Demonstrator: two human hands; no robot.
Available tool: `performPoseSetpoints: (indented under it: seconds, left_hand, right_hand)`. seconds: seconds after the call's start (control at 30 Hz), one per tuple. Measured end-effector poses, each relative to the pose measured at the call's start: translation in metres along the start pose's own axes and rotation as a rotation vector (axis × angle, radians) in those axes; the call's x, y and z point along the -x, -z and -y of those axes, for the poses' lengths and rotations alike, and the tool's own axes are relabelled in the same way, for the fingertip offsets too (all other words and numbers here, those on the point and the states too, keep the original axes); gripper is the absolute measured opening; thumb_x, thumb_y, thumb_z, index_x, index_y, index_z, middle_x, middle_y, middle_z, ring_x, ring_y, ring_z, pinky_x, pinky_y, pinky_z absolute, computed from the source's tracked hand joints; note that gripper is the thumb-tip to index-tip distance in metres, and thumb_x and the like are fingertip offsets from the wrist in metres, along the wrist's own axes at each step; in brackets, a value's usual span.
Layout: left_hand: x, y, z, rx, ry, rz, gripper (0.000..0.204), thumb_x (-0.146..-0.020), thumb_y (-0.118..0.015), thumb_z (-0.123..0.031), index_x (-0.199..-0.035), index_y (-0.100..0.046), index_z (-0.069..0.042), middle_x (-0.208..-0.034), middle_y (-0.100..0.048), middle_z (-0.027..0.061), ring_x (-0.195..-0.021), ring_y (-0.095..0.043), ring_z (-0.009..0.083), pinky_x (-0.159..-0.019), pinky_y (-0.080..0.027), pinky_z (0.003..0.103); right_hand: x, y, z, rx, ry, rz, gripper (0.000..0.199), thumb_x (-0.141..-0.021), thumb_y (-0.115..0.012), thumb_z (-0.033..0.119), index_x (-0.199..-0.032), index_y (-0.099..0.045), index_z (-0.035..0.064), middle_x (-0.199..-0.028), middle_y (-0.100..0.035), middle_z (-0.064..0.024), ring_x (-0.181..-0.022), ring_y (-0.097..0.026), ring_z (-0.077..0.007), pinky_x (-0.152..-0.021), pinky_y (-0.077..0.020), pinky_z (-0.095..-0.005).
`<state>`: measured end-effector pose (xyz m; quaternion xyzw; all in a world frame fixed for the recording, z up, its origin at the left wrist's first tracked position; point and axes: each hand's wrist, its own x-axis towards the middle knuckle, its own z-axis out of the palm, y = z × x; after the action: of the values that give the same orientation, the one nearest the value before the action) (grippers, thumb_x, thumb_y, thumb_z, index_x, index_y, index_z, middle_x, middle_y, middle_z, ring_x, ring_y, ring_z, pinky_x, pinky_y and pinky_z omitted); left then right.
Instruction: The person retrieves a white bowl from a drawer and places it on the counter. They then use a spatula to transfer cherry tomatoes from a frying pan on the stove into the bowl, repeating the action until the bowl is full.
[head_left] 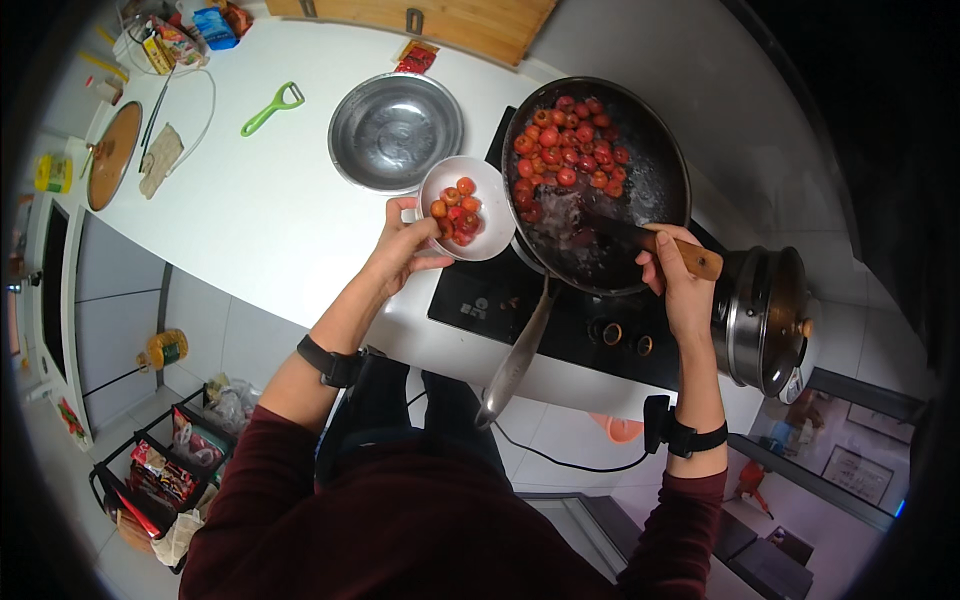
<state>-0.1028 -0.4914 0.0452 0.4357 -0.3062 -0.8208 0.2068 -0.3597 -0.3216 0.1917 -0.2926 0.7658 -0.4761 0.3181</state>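
My left hand (405, 245) grips a white bowl (494, 232) by its near left side, the thumb and fingers around the rim. Several small round red fruits (462, 208), like hawthorn berries, lie in it. The bowl is beside the left edge of a dark frying pan (652, 190); whether they touch I cannot tell. In the pan, many more red fruits (572, 140) gather at the far left, with bubbling clear liquid (560, 222) nearer to me. My right hand (682, 285) is closed around the wooden handle of a spatula (700, 262), whose dark blade reaches into the liquid.
The pan sits on a black cooktop (475, 300), its metal handle (522, 355) pointing toward me. A steel basin (395, 130), a green peeler (272, 108) and a round lid (115, 155) lie on the white counter. A lidded steel pot (760, 320) stands at the right.
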Motion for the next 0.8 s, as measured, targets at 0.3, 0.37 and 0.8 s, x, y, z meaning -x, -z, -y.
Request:
performPoseSetpoints:
  seconds: [0.3,0.37,0.8]
  left_hand:
    - [-0.002,0.0,-0.004,-0.077,-0.013,0.015,0.055,-0.08,-0.055,-0.003,-0.124,-0.026,-0.016,-0.115,-0.047,0.0169,-0.105,-0.061,0.0305,-0.067,-0.065,0.033]
    - [-0.003,0.001,-0.007,-0.095,-0.019,0.018,0.055,-0.079,-0.055,-0.003,-0.124,-0.025,-0.016,-0.114,-0.047,0.0169,-0.105,-0.061,0.0303,-0.067,-0.065,0.033]
    - [-0.006,0.003,-0.009,-0.09,-0.053,0.022,0.055,-0.08,-0.055,-0.004,-0.123,-0.024,-0.015,-0.109,-0.047,0.0157,-0.1,-0.061,0.0275,-0.068,-0.064,0.034]
  right_hand:
    - [0.01,0.003,0.009,-0.046,0.148,0.036,0.022,-0.098,-0.055,0.017,-0.11,-0.064,0.0017,-0.076,-0.063,-0.0034,-0.061,-0.053,-0.0039,-0.05,-0.0387,-0.0169]
    - [0.006,0.003,0.012,-0.043,0.154,0.051,0.021,-0.098,-0.055,0.016,-0.111,-0.064,0.0015,-0.077,-0.063,-0.0034,-0.061,-0.053,-0.0039,-0.051,-0.0393,-0.0169]
    - [0.01,-0.02,0.002,-0.029,0.042,0.02,0.02,-0.097,-0.056,0.016,-0.109,-0.064,0.0018,-0.076,-0.063,-0.0024,-0.06,-0.055,-0.0047,-0.051,-0.041,-0.0182]
